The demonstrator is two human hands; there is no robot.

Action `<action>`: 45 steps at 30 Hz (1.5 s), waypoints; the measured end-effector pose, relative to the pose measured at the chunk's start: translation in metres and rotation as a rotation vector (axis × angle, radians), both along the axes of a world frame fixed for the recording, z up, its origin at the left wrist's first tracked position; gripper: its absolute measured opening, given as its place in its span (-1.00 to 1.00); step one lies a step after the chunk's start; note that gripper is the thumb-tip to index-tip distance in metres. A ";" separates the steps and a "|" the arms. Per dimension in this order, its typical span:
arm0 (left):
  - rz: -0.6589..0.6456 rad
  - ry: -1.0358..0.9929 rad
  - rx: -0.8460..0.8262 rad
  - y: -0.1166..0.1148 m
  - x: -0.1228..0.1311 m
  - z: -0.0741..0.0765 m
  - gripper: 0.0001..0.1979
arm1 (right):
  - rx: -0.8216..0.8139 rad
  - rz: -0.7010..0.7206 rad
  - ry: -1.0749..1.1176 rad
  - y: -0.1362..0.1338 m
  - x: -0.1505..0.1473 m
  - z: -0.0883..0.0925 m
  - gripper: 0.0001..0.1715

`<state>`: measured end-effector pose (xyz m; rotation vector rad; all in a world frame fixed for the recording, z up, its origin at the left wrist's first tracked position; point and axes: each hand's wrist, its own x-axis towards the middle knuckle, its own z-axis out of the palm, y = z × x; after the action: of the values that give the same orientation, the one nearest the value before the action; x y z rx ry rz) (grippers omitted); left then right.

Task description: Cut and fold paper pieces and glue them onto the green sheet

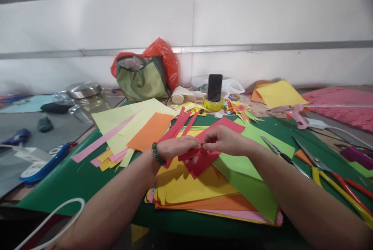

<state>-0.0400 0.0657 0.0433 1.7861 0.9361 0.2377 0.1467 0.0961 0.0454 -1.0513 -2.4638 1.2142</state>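
Above a stack of colored paper, my left hand [182, 147] and my right hand [223, 141] meet with fingertips pinched. Between them is a piece of red paper [188, 154], partly hidden by the fingers. A larger red sheet [198, 169] lies below the hands, on top of yellow paper [186, 187]. Green paper [250, 172] spreads under my right forearm. Several red strips [177, 125] lie just beyond my left hand. A dark green bead bracelet [158, 154] circles my left wrist.
Scissors [317, 162], a utility knife [284, 156] and a pink glue gun [298, 116] lie at the right. A phone [215, 88] stands behind a tape roll [214, 104]. A glass jar [89, 98] and blue stapler-like tool [43, 164] are at the left, a bag [141, 81] behind.
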 end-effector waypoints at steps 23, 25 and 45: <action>0.065 -0.030 -0.051 -0.001 0.002 0.000 -0.60 | 0.044 -0.017 -0.020 -0.002 -0.001 -0.003 -0.80; 0.066 -0.038 -0.054 -0.001 0.002 0.000 -0.60 | 0.053 -0.014 -0.019 -0.002 -0.001 -0.003 -0.80; 0.236 -0.121 -0.279 0.004 -0.001 -0.010 -0.84 | -0.196 -0.081 0.138 0.012 0.011 0.005 -0.69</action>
<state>-0.0414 0.0695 0.0333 1.3918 1.0392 0.3433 0.1574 0.1085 0.0508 -1.0644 -2.2125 1.4732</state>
